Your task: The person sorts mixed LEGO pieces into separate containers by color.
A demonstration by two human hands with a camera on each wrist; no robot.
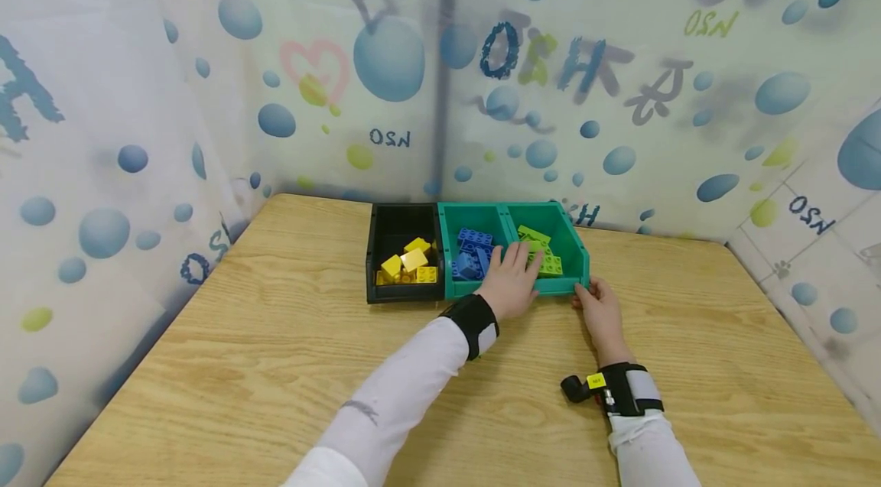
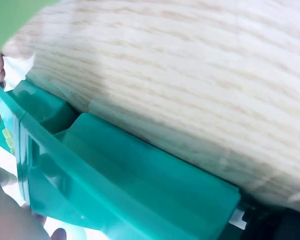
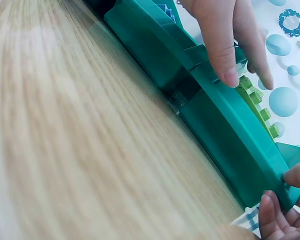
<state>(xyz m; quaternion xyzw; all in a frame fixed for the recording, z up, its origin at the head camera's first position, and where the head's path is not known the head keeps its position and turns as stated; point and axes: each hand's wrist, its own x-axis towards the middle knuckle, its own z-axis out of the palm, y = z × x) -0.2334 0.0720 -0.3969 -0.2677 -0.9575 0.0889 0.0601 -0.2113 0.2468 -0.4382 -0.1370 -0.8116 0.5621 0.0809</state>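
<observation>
My left hand (image 1: 509,284) reaches over the front of two joined teal bins, fingers spread and mostly straight, at the divider. Its thumb lies along the front rim in the right wrist view. My right hand (image 1: 601,319) pinches the front right corner of the right teal bin (image 1: 559,287), thumb (image 3: 297,175) on one side and fingers (image 3: 275,215) on the other. Lime-green bricks (image 1: 551,265) lie in that bin, partly behind the left hand. Blue bricks (image 1: 469,265) fill part of the middle teal bin (image 1: 454,290).
A black bin (image 1: 406,293) with several yellow bricks (image 1: 413,259) stands against the left side of the teal bins. All sit near the back edge of a wooden table (image 1: 289,365), before a patterned curtain (image 1: 310,89). Black camera straps circle both wrists.
</observation>
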